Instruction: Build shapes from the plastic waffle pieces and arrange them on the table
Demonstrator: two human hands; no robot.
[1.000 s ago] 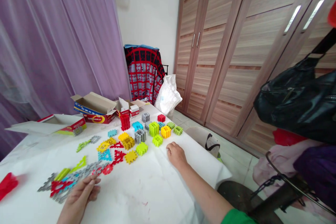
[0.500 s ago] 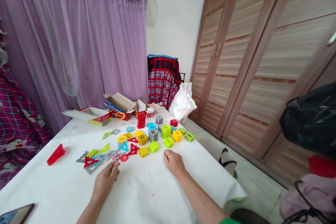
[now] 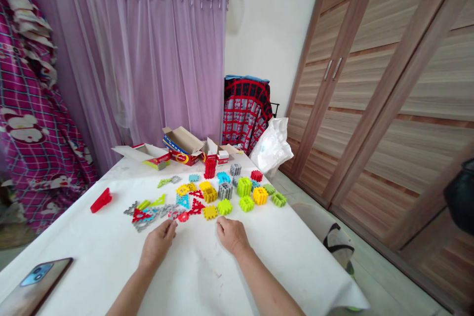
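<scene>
bare white table (image 3: 207, 276) near; scattered toy pieces (image 3: 207, 197) block beyond.

The room is bright with soft daylight. It comes through the thin purple curtain (image 3: 148, 59) at the back, which glows a little. The white tablecloth (image 3: 207, 276) is bright but does not shine hard. Shadows are faint and small. The middle looks sharp. At the sides the picture bends, so the brown wooden wardrobe doors (image 3: 388, 84) lean and stretch. The dark phone (image 3: 33, 284) in the bottom corner looks a bit soft and stretched.
</scene>
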